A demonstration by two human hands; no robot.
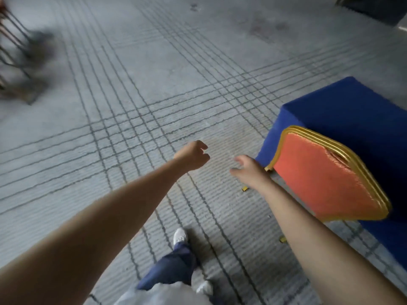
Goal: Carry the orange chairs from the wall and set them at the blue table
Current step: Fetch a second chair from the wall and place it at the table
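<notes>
Chair (326, 177), orange with gold frame, stands at the blue bench (352, 111), backrest against its near side; actual contact can't be told. Left hand (192, 156) is out over the floor (132, 106), fingers (201, 145) loosely curled, holding nothing. Right hand (248, 170) is just beside the backrest edge, apart from it, fingers blurred, loosely spread, empty. Dark blurred frames (11, 45) are at top left, well apart.
</notes>
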